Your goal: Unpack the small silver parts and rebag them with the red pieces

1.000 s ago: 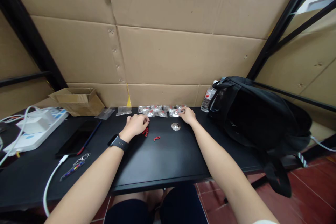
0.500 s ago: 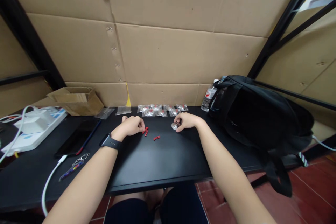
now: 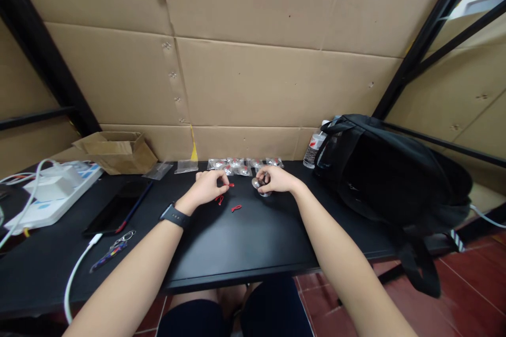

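My left hand [image 3: 209, 187], with a dark watch on its wrist, pinches a small red cord loop [image 3: 231, 185] that sticks out past its fingertips. Just below those fingers other red loops [image 3: 220, 200] lie on the black table, and a separate red loop [image 3: 236, 208] rests a little to the right. My right hand [image 3: 274, 179] is closed on a small domed silver metal disc [image 3: 255, 183], held tilted above the table. Under its fingers another silver disc [image 3: 265, 194] shows in part. Several clear packets [image 3: 242, 169] of silver discs with red bits lie behind both hands.
Flat clear bags [image 3: 186, 166] and an open cardboard box [image 3: 118, 155] stand at the back left. A power strip [image 3: 59, 197], a phone [image 3: 116, 205] and a keychain [image 3: 113, 253] are on the left. A black backpack [image 3: 387, 179] and water bottle [image 3: 312, 150] occupy the right.
My left hand has lifted slightly and moved right, a red loop now showing in its pinch. My right hand has raised and tilted a silver disc, with another showing beneath.
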`<state>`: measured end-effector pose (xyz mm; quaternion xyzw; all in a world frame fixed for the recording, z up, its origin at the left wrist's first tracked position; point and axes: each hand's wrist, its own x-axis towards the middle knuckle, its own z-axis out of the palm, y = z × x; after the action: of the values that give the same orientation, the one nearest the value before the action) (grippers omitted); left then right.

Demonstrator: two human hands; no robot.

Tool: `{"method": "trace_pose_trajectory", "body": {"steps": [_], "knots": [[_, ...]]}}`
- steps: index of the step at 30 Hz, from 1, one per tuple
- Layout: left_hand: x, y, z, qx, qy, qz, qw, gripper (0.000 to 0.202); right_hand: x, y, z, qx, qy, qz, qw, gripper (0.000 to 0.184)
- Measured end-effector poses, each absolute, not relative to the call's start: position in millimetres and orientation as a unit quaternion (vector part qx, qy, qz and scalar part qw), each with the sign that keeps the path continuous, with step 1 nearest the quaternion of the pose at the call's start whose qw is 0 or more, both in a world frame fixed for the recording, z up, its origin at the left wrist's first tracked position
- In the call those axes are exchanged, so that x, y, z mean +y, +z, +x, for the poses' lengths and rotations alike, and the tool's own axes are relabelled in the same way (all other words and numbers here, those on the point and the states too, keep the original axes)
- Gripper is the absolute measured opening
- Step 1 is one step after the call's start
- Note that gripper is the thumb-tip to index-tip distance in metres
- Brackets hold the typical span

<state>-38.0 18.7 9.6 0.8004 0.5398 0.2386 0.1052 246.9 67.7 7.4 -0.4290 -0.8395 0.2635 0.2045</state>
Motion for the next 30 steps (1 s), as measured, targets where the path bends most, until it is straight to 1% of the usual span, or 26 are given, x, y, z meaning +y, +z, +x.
{"method": "trace_pose_trajectory", "body": {"steps": [3,6,11,13,17,24,30], "knots": [[20,4,-30,0.526,0.296,0.788,0.117,0.010,63,6,236,-0.825,0.298,-0.397,0.270,0.045],[22,-1,-25,0.525,0.323,0.777,0.129,0.014,58,4,225,-0.811,0.308,-0.383,0.318,0.048],[20,-1,-19,0.523,0.345,0.766,0.141,0.019,51,-4,204,-0.795,0.333,-0.339,0.376,0.051],[19,-2,-18,0.510,0.357,0.768,0.149,0.018,49,-6,196,-0.788,0.342,-0.325,0.395,0.051],[21,-7,-16,0.487,0.392,0.768,0.140,0.014,46,-10,188,-0.784,0.334,-0.317,0.417,0.051],[26,-11,-16,0.451,0.426,0.771,0.147,0.016,48,-13,188,-0.769,0.326,-0.345,0.428,0.054],[25,-10,-16,0.443,0.426,0.774,0.151,0.016,46,-12,185,-0.739,0.390,-0.325,0.443,0.053]]}}
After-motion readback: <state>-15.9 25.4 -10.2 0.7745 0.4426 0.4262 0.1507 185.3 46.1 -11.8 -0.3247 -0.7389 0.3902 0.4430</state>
